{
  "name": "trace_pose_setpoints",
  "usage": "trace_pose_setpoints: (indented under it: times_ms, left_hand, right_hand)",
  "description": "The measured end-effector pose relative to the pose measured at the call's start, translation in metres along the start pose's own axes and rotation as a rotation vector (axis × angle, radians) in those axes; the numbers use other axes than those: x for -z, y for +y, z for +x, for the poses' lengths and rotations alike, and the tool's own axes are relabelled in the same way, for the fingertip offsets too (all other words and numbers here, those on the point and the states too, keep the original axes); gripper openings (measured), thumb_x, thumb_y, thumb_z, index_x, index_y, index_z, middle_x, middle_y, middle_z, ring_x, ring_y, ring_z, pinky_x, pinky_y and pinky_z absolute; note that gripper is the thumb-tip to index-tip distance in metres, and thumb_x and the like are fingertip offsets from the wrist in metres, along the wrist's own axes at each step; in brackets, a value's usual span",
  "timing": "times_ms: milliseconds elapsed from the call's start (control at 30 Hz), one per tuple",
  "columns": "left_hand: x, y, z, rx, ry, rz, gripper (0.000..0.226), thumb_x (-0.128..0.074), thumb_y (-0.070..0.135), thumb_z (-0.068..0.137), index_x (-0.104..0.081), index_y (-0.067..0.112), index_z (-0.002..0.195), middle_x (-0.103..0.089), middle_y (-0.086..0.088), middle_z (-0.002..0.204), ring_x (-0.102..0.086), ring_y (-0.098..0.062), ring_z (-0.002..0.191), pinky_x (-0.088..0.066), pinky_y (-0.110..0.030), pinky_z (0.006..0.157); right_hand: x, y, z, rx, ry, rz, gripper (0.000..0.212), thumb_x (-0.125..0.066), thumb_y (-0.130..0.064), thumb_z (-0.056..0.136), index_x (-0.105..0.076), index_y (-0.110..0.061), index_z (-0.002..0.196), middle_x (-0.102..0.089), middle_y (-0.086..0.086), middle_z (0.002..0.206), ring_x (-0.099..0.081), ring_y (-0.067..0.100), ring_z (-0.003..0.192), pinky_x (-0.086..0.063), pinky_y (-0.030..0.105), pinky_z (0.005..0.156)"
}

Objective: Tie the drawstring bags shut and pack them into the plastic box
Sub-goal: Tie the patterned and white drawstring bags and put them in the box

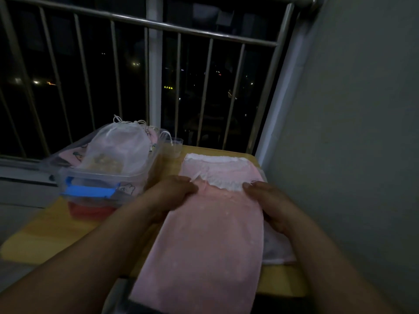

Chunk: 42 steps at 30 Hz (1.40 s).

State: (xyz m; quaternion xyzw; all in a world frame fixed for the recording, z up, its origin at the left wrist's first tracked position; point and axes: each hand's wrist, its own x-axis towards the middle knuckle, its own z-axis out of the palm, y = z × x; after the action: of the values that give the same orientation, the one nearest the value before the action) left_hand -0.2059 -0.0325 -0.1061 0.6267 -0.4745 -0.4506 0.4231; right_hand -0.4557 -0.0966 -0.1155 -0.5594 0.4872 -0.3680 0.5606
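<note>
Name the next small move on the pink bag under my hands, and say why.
Probably pinch what looks like the cord end beside the left hand and pull it. The pink bag lies flat, its white mouth spread wide and untied; the right hand just holds the other side.

Single head-worn wide-angle view: looks forward and down, close over the yellow wooden worktop (45, 234), facing the steel-bar window railing (204, 32).
</note>
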Motion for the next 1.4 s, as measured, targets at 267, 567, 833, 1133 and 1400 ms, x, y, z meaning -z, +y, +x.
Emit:
trace_pose_setpoints:
  times_ms: [267,567,833,1133,1400]
  left_hand:
    - [-0.006,-0.016,-0.008,-0.168,0.02,0.166,0.015,-0.067,0.028,0.099,-0.076,0.022,0.11,-0.074,0.001,0.104,-0.069,-0.013,0.094,-0.054,-0.019,0.072]
    - [-0.013,-0.006,0.002,-0.193,0.131,0.114,0.028,-0.044,0.008,0.107,-0.07,0.012,0.116,-0.069,-0.011,0.105,-0.06,-0.018,0.077,-0.051,-0.023,0.063]
    - [-0.001,-0.013,0.002,-0.362,-0.319,0.79,0.082,-0.071,0.026,0.088,-0.028,0.057,0.15,-0.031,0.024,0.144,-0.059,-0.009,0.111,-0.057,-0.032,0.091]
    - [-0.024,-0.033,0.011,-0.556,-0.021,0.97,0.028,-0.057,0.036,0.1,-0.057,0.039,0.127,-0.058,0.011,0.115,-0.058,-0.012,0.099,-0.048,-0.031,0.084]
    - [-0.026,-0.035,0.015,-0.661,-0.038,1.027,0.034,-0.044,0.045,0.103,-0.057,0.035,0.133,-0.054,0.011,0.126,-0.052,-0.011,0.111,-0.046,-0.035,0.091]
  right_hand:
    - [-0.004,0.015,-0.013,0.08,-0.105,-0.336,0.018,-0.065,-0.043,0.099,-0.079,-0.038,0.11,-0.078,-0.009,0.111,-0.073,0.018,0.104,-0.057,0.04,0.098]
    - [0.003,0.015,-0.004,0.111,0.01,-0.259,0.021,-0.066,-0.038,0.099,-0.083,-0.026,0.096,-0.08,-0.001,0.097,-0.075,0.027,0.099,-0.059,0.039,0.089]
    - [0.01,0.016,0.002,0.151,0.047,-0.108,0.022,-0.063,-0.028,0.102,-0.081,-0.018,0.095,-0.08,0.003,0.095,-0.074,0.016,0.083,-0.057,0.029,0.075]
    - [0.0,0.017,0.001,0.062,0.05,-0.076,0.021,-0.063,-0.035,0.099,-0.081,-0.027,0.105,-0.08,-0.002,0.105,-0.074,0.022,0.1,-0.057,0.037,0.092]
    - [-0.004,0.019,0.0,0.029,0.067,-0.129,0.023,-0.061,-0.04,0.099,-0.082,-0.031,0.101,-0.079,-0.002,0.106,-0.072,0.024,0.102,-0.056,0.037,0.09]
